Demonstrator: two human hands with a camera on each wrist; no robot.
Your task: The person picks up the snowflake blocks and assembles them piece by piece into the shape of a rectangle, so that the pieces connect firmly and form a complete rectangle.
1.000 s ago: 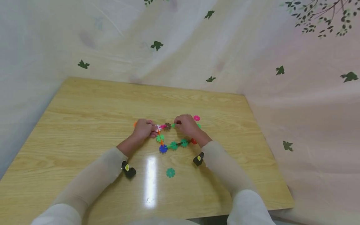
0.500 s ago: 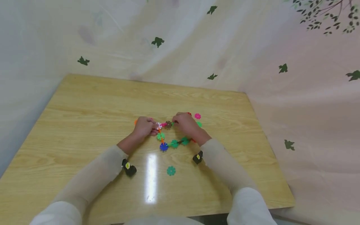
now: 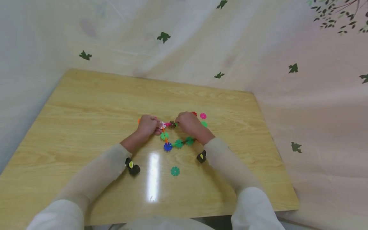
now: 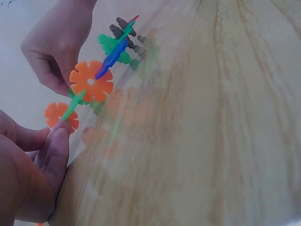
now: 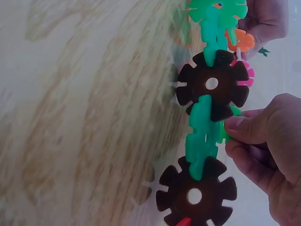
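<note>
Flower-shaped plastic interlocking discs are joined into a bent chain on the table. In the head view, my left hand (image 3: 148, 125) pinches the chain at its white disc (image 3: 163, 125). A pink disc (image 3: 168, 124) and a brown disc (image 3: 172, 124) follow to the right. There my right hand (image 3: 188, 124) pinches a light green disc (image 5: 223, 133) between thumb and fingers, right at the brown one. The chain's near side runs through a light green disc (image 3: 164, 136), a blue disc (image 3: 168, 147) and teal discs (image 3: 179, 143) toward my right wrist, which hides its end.
A loose teal disc (image 3: 175, 171) lies nearer to me on the wooden table (image 3: 100, 102). Beyond my right hand are a pink disc (image 3: 203, 116), a red disc (image 3: 194, 113) and a green disc (image 3: 204, 124). An orange disc (image 3: 139, 120) shows behind my left hand. Printed cloth hangs behind the table.
My right hand has come slightly closer to the brown disc, narrowing the gap. My left hand keeps its hold. The whole head view has shifted a little as the head tilts.
</note>
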